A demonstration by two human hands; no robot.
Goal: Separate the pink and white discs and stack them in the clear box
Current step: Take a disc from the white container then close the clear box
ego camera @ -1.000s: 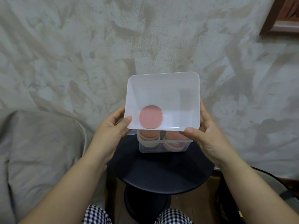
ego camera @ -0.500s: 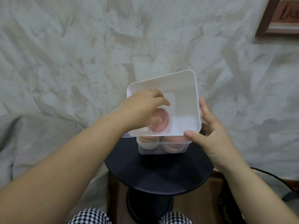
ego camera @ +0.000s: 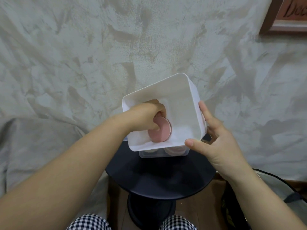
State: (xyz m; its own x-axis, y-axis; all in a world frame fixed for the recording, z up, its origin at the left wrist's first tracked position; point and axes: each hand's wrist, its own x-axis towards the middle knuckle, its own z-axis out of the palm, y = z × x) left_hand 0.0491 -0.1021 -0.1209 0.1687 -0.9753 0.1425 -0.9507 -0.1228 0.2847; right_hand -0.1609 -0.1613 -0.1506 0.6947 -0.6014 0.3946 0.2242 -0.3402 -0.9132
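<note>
A white plastic tub [ego camera: 179, 90] is held tilted above the table, its open side facing me. My right hand [ego camera: 216, 141] grips its right wall, thumb on the near rim. Inside the tub, my left hand [ego camera: 146, 116] pinches a pink disc [ego camera: 162, 131] between thumb and fingers, lifting it on edge. Under the tub stands the clear box [ego camera: 164, 153] with two stacks of discs, a pale stack on the left and a pink stack [ego camera: 176, 149] on the right, mostly hidden by the tub.
The clear box sits at the far edge of a small round black table [ego camera: 159, 176] on a black pedestal. A textured grey wall is behind, grey cloth [ego camera: 25, 146] to the left, a framed picture [ego camera: 289, 15] top right and a dark cable [ego camera: 274, 178] at the right.
My left hand let go of the tub's left wall, reached inside and took hold of the pink disc. The tub has tipped, its right side up, held by my right hand alone.
</note>
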